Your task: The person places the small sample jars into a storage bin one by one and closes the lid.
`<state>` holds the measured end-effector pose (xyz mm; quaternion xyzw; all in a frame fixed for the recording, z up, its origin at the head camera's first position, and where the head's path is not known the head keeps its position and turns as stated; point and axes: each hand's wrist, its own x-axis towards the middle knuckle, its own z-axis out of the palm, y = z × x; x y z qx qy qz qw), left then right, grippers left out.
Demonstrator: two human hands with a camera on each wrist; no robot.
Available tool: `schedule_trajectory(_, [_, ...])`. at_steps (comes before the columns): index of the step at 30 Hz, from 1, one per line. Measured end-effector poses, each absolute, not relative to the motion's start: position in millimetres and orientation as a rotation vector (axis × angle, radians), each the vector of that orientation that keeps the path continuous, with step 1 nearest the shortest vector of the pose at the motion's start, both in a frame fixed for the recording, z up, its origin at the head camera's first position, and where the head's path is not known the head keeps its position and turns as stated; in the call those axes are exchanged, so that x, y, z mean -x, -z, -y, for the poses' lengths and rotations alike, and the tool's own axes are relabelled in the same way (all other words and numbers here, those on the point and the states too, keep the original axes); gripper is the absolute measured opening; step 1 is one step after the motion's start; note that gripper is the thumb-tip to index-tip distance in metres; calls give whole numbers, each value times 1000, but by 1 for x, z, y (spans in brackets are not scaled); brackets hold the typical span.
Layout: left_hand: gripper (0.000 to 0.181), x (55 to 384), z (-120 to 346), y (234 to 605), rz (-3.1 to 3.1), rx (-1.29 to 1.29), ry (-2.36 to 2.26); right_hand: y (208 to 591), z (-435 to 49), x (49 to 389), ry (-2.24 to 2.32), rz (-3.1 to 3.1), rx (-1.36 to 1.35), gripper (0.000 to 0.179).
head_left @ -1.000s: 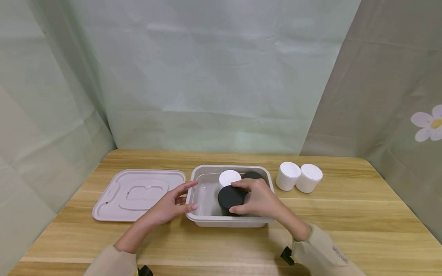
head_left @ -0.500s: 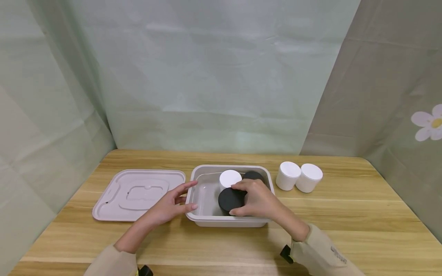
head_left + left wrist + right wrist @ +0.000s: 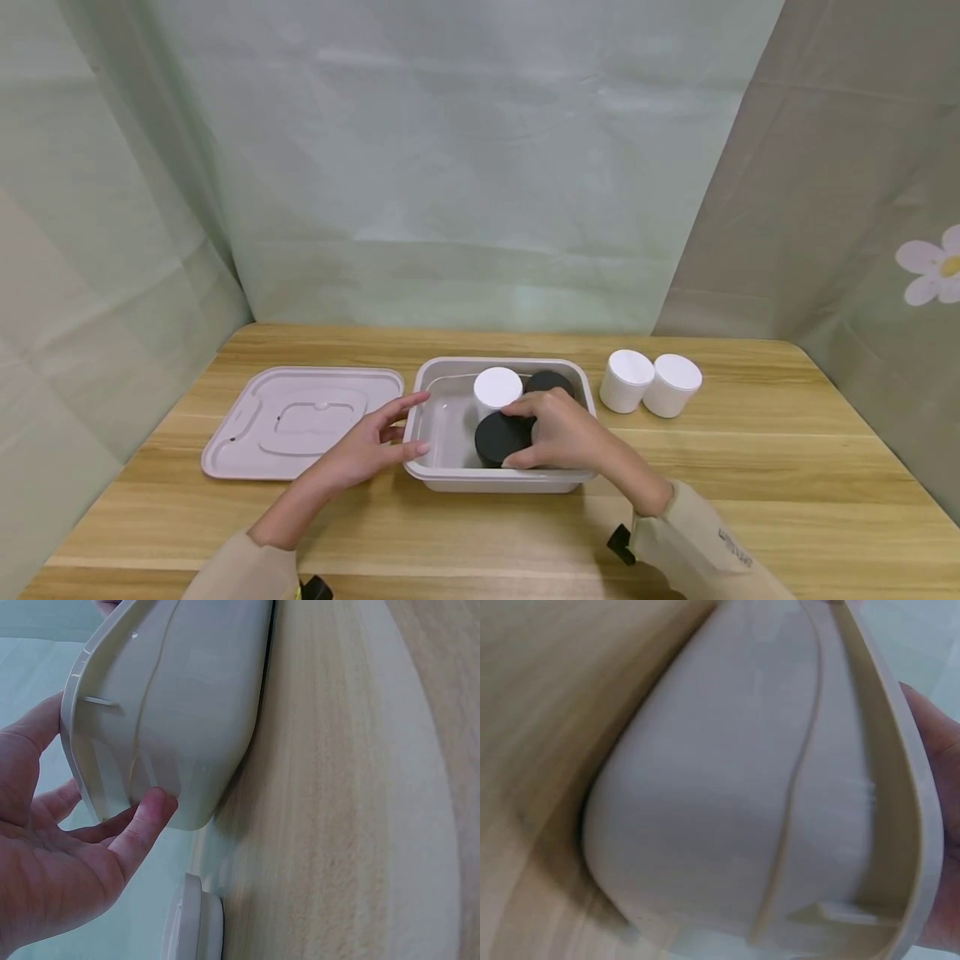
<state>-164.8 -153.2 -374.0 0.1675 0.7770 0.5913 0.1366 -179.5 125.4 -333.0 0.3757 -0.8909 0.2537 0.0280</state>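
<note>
Pinching the front black jar (image 3: 498, 440) between thumb and fingers inside the tub (image 3: 495, 483), our right hand (image 3: 566, 431) could jostle the white jar (image 3: 498, 387) or scrape the front rim if its wrist swings. Our left hand (image 3: 363, 447), fingers spread and touching the left end of the tub without clasping it, might let the whole thing skid under a sideways push. We have room on the tub's left side, but little towards the back black jar (image 3: 550, 382).
</note>
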Motion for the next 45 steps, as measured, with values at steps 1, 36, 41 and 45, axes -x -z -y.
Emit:
schedule_trajectory(1, [71,165,153,374,-2253,-485,-1709,332,-126,180,-783,2759,-1161,54])
schedule_trajectory(36, [71,166,156,375,-2272,-523,-1704,324,-309,216,-1285,2808,-248,66])
schedule_trajectory(41, [71,167,156,375,-2268,-529,-1705,334,-322,222,-1247,2842,-203,71])
schedule_trajectory(45, [71,167,155,375,-2265,-533,-1705,342,-327,227,-1210,2858,-203,73])
